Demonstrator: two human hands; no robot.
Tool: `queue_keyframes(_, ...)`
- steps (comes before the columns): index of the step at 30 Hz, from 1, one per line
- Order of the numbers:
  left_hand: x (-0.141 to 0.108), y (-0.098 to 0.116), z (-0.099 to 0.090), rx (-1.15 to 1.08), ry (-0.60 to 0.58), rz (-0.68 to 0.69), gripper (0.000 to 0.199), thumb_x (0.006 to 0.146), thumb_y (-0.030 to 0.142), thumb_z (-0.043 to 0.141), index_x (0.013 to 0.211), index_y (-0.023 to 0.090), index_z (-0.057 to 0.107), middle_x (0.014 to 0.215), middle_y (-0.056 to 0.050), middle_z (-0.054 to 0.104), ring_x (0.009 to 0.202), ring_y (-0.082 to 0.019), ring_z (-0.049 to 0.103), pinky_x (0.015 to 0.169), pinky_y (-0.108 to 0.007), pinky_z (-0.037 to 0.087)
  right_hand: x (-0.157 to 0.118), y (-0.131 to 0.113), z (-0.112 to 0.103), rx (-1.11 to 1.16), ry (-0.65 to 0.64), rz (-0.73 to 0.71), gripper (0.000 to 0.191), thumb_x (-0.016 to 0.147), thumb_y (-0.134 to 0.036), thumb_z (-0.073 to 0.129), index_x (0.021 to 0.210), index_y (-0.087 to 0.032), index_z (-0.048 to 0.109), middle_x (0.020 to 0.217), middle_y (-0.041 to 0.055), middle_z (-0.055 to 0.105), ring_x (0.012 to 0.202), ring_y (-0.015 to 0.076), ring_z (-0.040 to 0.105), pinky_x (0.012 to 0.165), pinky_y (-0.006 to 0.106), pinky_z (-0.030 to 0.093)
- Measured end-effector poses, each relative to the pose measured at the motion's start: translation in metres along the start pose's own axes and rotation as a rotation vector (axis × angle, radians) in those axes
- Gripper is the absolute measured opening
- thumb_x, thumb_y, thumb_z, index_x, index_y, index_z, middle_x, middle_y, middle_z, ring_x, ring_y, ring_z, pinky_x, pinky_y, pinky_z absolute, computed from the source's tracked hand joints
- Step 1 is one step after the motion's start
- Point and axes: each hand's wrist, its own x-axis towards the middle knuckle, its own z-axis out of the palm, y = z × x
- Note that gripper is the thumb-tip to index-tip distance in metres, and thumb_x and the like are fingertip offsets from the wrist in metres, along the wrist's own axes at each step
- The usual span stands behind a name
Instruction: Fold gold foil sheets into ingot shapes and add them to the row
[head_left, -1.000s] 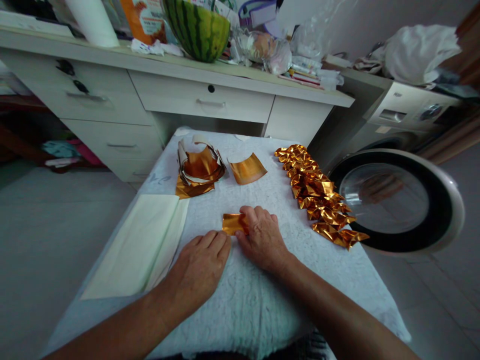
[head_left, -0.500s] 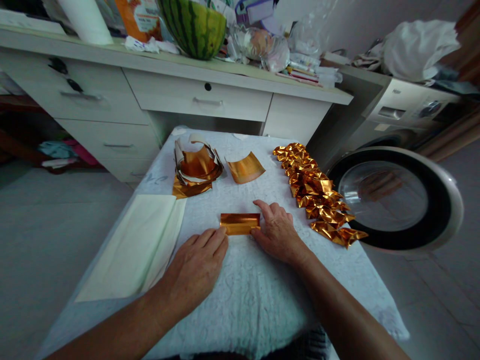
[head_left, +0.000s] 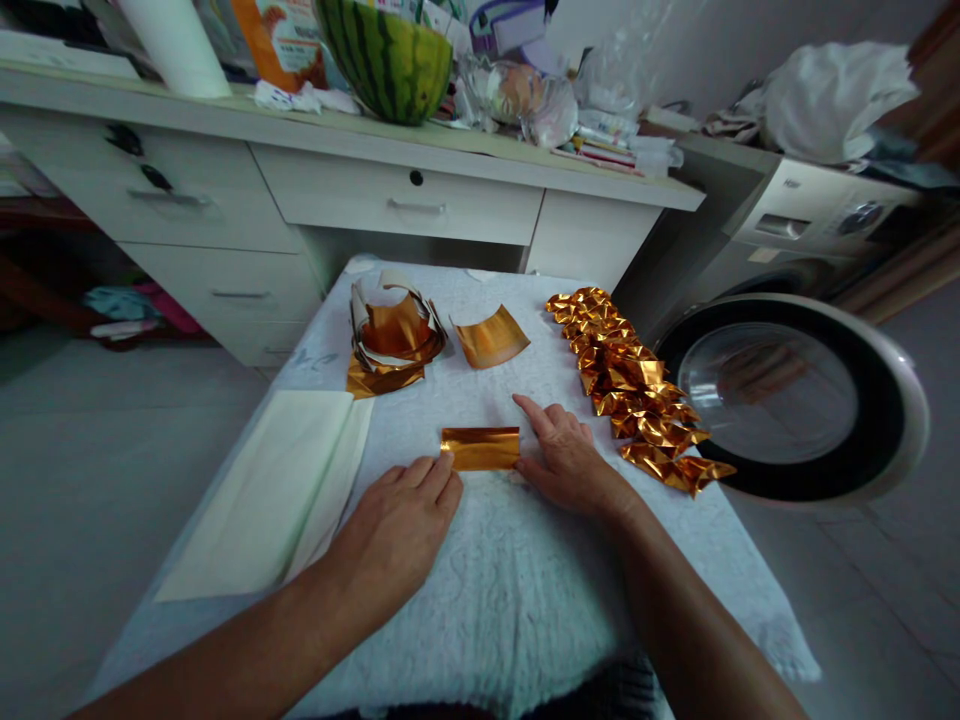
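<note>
A folded strip of gold foil paper [head_left: 480, 449] lies across the cloth in front of me. My left hand [head_left: 405, 510] has its fingers bunched together at the strip's lower left corner, holding it; the thumb is mostly hidden. At the right end, my right hand [head_left: 562, 450] has its index finger stretched forward and its thumb close to the strip's edge. Beyond the strip lies a single curved sheet of gold foil paper [head_left: 493, 337]. To its left is a curled stack of gold and cream sheets [head_left: 397, 330]. A row of folded gold foil pieces [head_left: 626, 370] runs along the right side.
Cream paper sheets [head_left: 247, 490] lie at the left of the cloth-covered table [head_left: 487, 600]. Behind stands a white counter with drawers [head_left: 405, 200], bearing a cut watermelon [head_left: 390, 60] and plastic bags. An open round washing machine door [head_left: 795, 395] is close on the right.
My right hand has shifted slightly right, its thumb coming off the strip's face towards its right edge. The strip looks flatter. My left hand stays at the left corner.
</note>
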Motion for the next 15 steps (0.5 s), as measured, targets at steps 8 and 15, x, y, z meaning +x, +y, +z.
queue_keyframes(8, 0.024, 0.008, -0.025, -0.014, -0.083, -0.041, 0.028, 0.080, -0.003, 0.046, 0.084, 0.013, 0.069, 0.086, -0.012, 0.072, 0.077, -0.026, 0.067, 0.069, -0.039, 0.052, 0.003, 0.009, 0.001, 0.175, 0.069, -0.054, 0.061, 0.081, -0.022, 0.055, 0.140, -0.016, 0.040, 0.112, 0.0098, 0.054, 0.104, 0.0246, 0.049, 0.092, 0.042, 0.036)
queue_keyframes(15, 0.022, -0.005, -0.010, -0.087, 0.085, -0.074, 0.020, 0.086, 0.006, 0.051, 0.075, 0.017, 0.064, 0.073, -0.005, 0.068, 0.072, -0.024, 0.065, 0.067, -0.039, 0.051, 0.006, 0.004, 0.003, 0.229, 0.132, -0.121, 0.029, 0.080, -0.033, 0.067, 0.106, -0.021, 0.062, 0.106, 0.0055, 0.053, 0.102, 0.0231, 0.045, 0.091, 0.040, 0.035)
